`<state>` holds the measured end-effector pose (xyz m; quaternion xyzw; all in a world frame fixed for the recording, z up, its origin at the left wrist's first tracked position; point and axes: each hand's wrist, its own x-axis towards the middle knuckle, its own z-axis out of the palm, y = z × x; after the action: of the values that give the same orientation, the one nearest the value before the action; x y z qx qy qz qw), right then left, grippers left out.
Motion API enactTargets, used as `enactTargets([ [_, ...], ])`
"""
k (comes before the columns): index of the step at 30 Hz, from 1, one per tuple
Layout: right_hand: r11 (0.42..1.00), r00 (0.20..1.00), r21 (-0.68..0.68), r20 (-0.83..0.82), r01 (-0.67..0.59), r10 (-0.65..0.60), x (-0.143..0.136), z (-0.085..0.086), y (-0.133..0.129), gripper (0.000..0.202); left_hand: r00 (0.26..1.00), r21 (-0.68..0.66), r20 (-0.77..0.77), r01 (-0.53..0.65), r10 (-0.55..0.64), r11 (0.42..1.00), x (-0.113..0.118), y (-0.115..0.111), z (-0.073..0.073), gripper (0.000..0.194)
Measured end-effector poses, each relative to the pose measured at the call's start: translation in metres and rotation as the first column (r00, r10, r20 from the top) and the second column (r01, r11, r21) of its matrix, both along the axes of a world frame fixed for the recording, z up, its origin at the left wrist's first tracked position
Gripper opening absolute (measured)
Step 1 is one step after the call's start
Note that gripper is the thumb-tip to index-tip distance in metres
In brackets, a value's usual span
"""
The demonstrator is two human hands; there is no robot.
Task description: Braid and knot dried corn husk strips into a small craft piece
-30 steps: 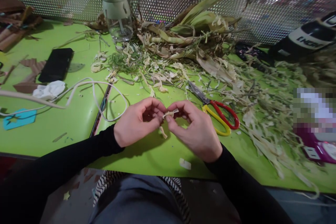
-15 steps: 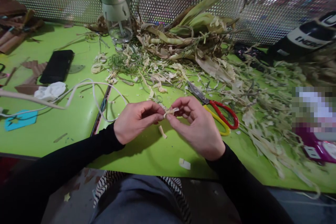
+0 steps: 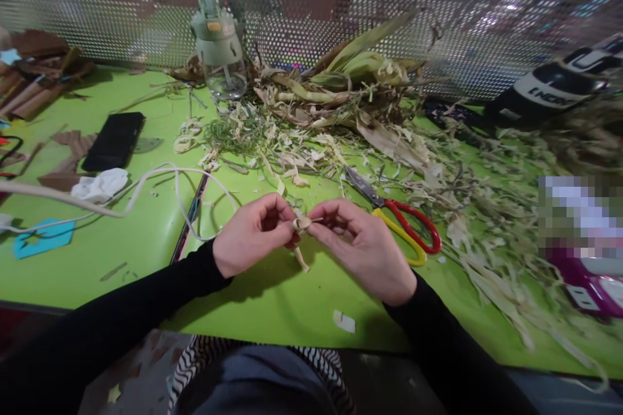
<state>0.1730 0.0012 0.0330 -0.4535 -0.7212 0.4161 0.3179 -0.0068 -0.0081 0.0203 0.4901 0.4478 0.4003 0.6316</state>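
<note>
Between my two hands is a small pale corn husk strip (image 3: 302,224), curled into a loop, with one tail hanging below toward the table. My left hand (image 3: 256,230) pinches its left side between thumb and fingers. From the right, my right hand (image 3: 363,243) pinches the other end, thumb against forefinger. Just beyond my right hand lie scissors (image 3: 389,211) with one red and one yellow handle, their blades pointing away to the upper left. A small pale scrap (image 3: 344,321) rests near the table's front edge.
Dried corn husks (image 3: 341,87) and shredded scraps spread across the back and right of the green table (image 3: 136,240). A clear drink bottle (image 3: 221,52), a black phone (image 3: 114,141), a white cable (image 3: 178,198), a blue tag (image 3: 45,238) and a dark bottle (image 3: 549,87) stand or lie around.
The view has tilted slightly up. The husk strip now shows a rounder open loop between my fingers, and my right fingers have drawn a little away from my left ones.
</note>
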Motion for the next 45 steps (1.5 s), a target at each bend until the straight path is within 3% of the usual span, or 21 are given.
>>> enactTargets([
  [7,0.999,0.999,-0.008,0.007,-0.053,0.053,0.001,0.004,-0.001,0.014,0.988,0.099,-0.150,0.047,-0.032,0.994,-0.003,-0.001,-0.006,0.014],
  [12,0.999,0.999,0.041,0.035,-0.006,0.004,0.000,0.002,-0.002,0.015,0.995,0.108,-0.099,0.016,-0.005,0.994,0.000,-0.003,-0.004,0.014],
  [25,0.957,0.974,0.290,0.208,0.027,-0.090,-0.004,0.006,-0.007,0.009,0.983,0.143,-0.183,0.044,-0.017,0.989,-0.003,-0.003,-0.008,0.021],
  [29,0.960,0.984,0.280,0.175,-0.018,-0.032,-0.004,0.004,-0.006,0.015,0.992,0.112,-0.122,-0.008,0.022,0.994,0.000,-0.003,-0.005,0.014],
  [32,0.967,0.989,0.250,0.144,-0.052,0.016,-0.001,0.004,-0.003,0.014,0.998,0.016,-0.031,-0.057,0.057,0.998,0.001,-0.001,0.000,0.016],
  [37,0.965,0.983,0.226,0.151,-0.136,0.103,0.003,0.009,0.000,0.024,0.994,-0.157,0.109,-0.009,0.026,0.988,-0.003,0.004,0.005,0.023],
  [45,0.924,0.970,0.362,0.240,-0.122,0.034,0.003,0.003,0.000,0.022,0.988,-0.147,0.140,-0.039,0.060,0.988,-0.001,0.002,0.006,0.023],
])
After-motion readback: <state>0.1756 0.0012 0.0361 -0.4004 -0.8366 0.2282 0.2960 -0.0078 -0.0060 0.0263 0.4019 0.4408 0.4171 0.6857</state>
